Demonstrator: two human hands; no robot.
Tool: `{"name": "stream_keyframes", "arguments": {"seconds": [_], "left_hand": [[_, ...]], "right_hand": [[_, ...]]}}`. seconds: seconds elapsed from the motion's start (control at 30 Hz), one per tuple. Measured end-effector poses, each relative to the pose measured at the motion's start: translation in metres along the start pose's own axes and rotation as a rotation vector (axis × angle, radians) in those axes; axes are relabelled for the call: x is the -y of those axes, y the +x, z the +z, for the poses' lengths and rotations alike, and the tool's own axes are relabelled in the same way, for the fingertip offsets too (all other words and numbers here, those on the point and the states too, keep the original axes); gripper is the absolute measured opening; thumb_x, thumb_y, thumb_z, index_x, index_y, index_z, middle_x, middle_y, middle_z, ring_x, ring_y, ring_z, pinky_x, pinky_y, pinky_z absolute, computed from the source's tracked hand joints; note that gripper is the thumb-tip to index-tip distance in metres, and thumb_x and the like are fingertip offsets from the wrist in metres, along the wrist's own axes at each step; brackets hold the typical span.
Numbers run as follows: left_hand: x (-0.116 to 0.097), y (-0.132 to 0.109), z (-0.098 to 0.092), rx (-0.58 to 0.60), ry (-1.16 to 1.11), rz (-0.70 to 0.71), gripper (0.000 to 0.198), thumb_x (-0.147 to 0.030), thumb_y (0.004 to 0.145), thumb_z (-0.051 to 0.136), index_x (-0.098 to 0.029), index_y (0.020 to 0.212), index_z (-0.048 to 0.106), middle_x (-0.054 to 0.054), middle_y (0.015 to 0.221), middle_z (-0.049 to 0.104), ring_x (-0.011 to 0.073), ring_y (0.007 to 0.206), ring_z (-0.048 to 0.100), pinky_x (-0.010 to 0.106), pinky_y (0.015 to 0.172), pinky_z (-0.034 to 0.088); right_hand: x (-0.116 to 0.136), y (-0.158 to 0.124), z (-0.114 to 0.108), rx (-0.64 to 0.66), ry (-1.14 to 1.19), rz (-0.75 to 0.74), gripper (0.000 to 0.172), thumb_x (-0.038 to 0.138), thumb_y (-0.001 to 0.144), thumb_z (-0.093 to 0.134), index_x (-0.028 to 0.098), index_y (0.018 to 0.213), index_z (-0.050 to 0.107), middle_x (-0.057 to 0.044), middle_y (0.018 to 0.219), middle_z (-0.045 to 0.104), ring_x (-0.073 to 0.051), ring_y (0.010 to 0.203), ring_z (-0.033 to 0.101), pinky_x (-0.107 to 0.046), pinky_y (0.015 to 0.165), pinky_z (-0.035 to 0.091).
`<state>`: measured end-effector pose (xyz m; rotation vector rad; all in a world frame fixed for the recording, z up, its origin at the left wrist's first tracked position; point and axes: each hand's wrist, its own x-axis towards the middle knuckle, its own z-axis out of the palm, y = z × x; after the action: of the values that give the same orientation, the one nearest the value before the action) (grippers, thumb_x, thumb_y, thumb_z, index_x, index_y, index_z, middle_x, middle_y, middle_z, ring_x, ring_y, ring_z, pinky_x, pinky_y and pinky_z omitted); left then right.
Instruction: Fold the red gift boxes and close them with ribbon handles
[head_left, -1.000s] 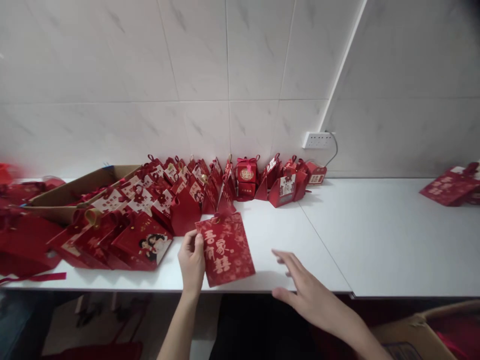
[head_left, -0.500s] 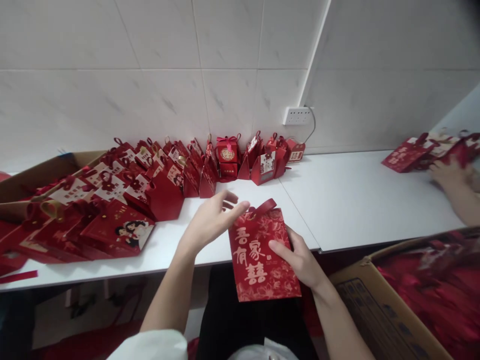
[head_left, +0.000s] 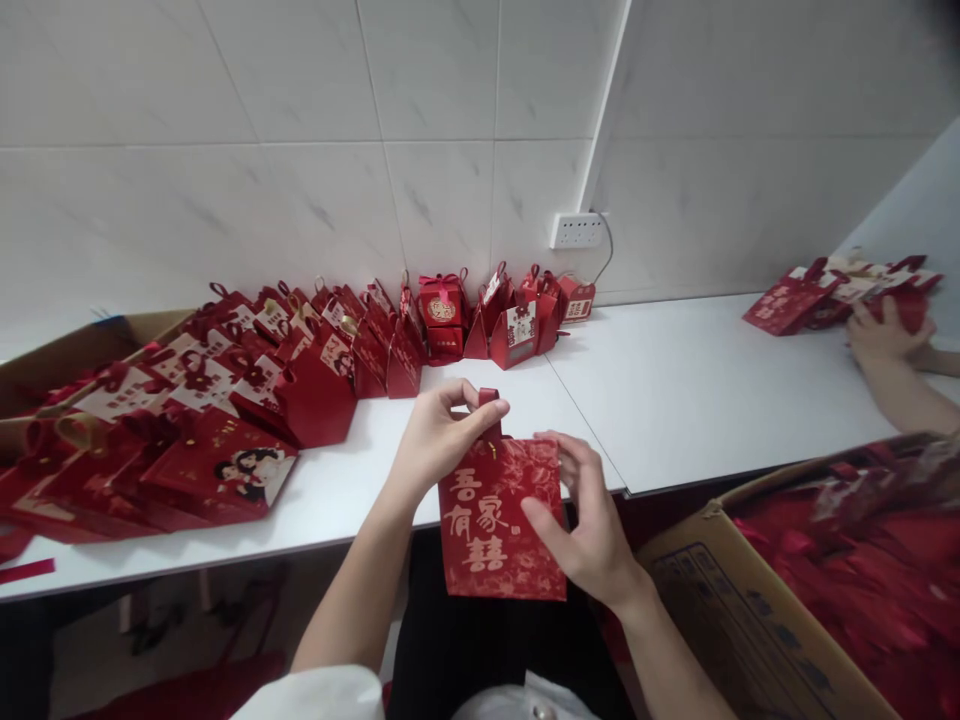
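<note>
A flat red gift box (head_left: 491,510) with pale Chinese characters and a floral print hangs over my lap, just off the table's front edge. Its short red ribbon loop (head_left: 490,412) stands up at the top. My left hand (head_left: 442,435) is closed, pinching that loop between thumb and fingers. At the box's right edge is my right hand (head_left: 596,530), its fingers apart and its thumb in front of the printed face. The fingers are beside the upper right corner; whether they touch it is hard to tell.
Rows of red gift boxes (head_left: 315,400) cover the white table (head_left: 660,400) at left, beside a cardboard box (head_left: 161,325). More stand along the wall under a socket (head_left: 577,231). An open carton (head_left: 720,560) of red items is at lower right. Another person's hand (head_left: 881,335) touches boxes at far right.
My left hand has closed on the ribbon loop, which now stands upright. My right hand has loosened from the box's side, its fingers spreading. The box has straightened and shifted slightly left.
</note>
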<state>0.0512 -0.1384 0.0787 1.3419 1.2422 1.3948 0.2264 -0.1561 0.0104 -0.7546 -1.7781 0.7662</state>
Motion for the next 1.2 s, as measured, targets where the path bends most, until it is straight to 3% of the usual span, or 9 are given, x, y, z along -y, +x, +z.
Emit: {"name": "stream_keyframes", "arguments": {"seconds": [0.1,0.23,0.5,0.7,0.93,1.03,1.2], "left_hand": [[-0.001,-0.003,0.005,0.023,0.041,0.013,0.035,-0.036,0.069,0.074,-0.015,0.059,0.048,-0.003,0.061,0.057,0.0056,0.053,0.052,0.016,0.050,0.039],[0.000,-0.007,0.008,0.056,0.059,0.018,0.033,-0.037,0.072,0.072,-0.015,0.062,0.050,-0.004,0.061,0.057,0.0064,0.052,0.053,0.016,0.048,0.039],[0.002,-0.011,0.007,0.050,0.129,0.010,0.028,-0.037,0.075,0.069,-0.016,0.066,0.052,-0.002,0.063,0.062,0.0103,0.054,0.059,0.018,0.047,0.040],[0.004,-0.014,0.009,0.003,0.120,-0.006,0.029,-0.037,0.074,0.068,-0.015,0.065,0.052,0.002,0.081,0.068,0.0098,0.056,0.060,0.019,0.047,0.042],[0.004,-0.013,0.012,0.011,0.070,-0.037,0.029,-0.036,0.073,0.070,-0.015,0.063,0.053,-0.001,0.068,0.064,0.0090,0.056,0.059,0.017,0.048,0.041],[0.003,-0.013,0.012,-0.018,0.051,-0.014,0.031,-0.037,0.072,0.071,-0.015,0.062,0.052,-0.001,0.071,0.064,0.0076,0.054,0.057,0.017,0.047,0.040],[0.001,-0.015,0.013,-0.112,0.047,0.022,0.034,-0.039,0.074,0.069,-0.016,0.064,0.048,-0.001,0.077,0.066,0.0066,0.052,0.056,0.017,0.046,0.038]], "right_hand": [[0.003,0.011,0.002,-0.136,-0.235,-0.356,0.051,0.007,0.084,0.055,0.028,0.128,0.043,-0.010,0.133,0.038,-0.025,0.126,0.044,-0.046,0.100,0.049],[0.009,0.024,0.000,-0.018,-0.425,-0.514,0.035,0.002,0.085,0.053,0.020,0.115,0.057,-0.012,0.130,0.040,-0.024,0.124,0.046,-0.041,0.099,0.051],[0.012,0.026,0.004,0.038,-0.473,-0.480,0.025,0.004,0.087,0.049,0.016,0.107,0.059,-0.013,0.120,0.045,-0.018,0.098,0.059,-0.032,0.079,0.061],[0.016,0.029,0.004,0.034,-0.520,-0.469,0.015,0.008,0.088,0.048,0.015,0.095,0.059,-0.011,0.105,0.053,-0.017,0.091,0.063,-0.029,0.073,0.061],[0.017,0.032,0.003,0.067,-0.527,-0.393,0.010,0.014,0.089,0.048,0.018,0.087,0.057,-0.006,0.088,0.056,-0.015,0.077,0.063,-0.025,0.062,0.057],[0.016,0.030,0.006,-0.028,-0.471,-0.380,0.006,0.015,0.087,0.053,0.020,0.091,0.052,-0.006,0.090,0.058,-0.017,0.083,0.063,-0.028,0.067,0.057],[0.016,0.024,0.013,-0.207,-0.490,-0.360,0.016,0.019,0.084,0.061,0.020,0.098,0.053,-0.010,0.100,0.057,-0.022,0.098,0.061,-0.039,0.084,0.056]]}}
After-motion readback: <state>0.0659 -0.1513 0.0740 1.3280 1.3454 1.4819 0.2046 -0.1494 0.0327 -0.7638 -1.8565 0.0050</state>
